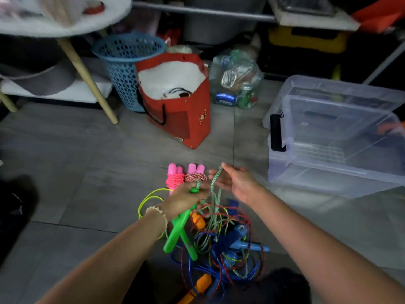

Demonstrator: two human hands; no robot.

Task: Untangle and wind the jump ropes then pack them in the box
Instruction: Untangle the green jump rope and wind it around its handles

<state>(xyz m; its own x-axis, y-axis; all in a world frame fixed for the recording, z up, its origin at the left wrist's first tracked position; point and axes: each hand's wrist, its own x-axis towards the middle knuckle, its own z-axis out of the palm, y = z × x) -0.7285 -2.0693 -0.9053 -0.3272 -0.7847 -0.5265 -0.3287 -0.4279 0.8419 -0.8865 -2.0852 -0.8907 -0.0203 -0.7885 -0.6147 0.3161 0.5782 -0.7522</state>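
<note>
Jump ropes are bound for the clear box (317,172), the biggest thing near the work. It sits on the floor (87,172) to the right of and beyond both hands, seemingly open, with bare tiles between it and them. Next in size, the tangle (221,244) of blue, red, yellow and green cords lies on the floor just before the person, between the forearms. The left hand (186,199) is clenched round a pair of green handles (178,233), whose long axis runs from the fist back toward the person. A green-white rope (215,183) climbs to the right hand (234,181), the one nearer the box. Its fingers are nearly straight and blurred, so I cannot tell whether it pinches the rope or merely carries it. Two wound ropes, pink (174,179) and red-white (196,175), lie just beyond the left hand.
</note>
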